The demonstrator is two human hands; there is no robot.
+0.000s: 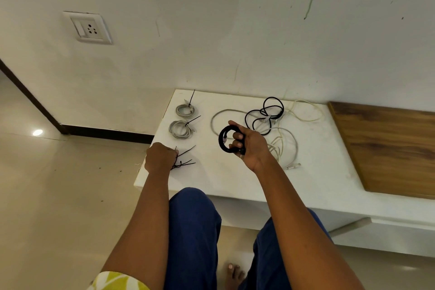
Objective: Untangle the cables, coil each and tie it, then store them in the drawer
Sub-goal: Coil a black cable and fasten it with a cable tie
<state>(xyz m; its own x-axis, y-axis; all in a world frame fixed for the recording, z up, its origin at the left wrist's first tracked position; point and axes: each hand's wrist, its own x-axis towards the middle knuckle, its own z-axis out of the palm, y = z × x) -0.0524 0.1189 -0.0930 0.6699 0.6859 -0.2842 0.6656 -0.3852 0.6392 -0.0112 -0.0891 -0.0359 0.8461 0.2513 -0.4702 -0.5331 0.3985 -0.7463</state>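
Head view. Right hand curls its fingers round a round coil of smooth black cable, held above the glossy white cabinet top. Left hand closes on thin black zip ties at the near left edge. Two grey tied coils lie far left; loose black and white cables sprawl to the right.

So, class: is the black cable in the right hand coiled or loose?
Coiled. The black cable forms a tight ring gripped by the right hand; no tie shows on it.
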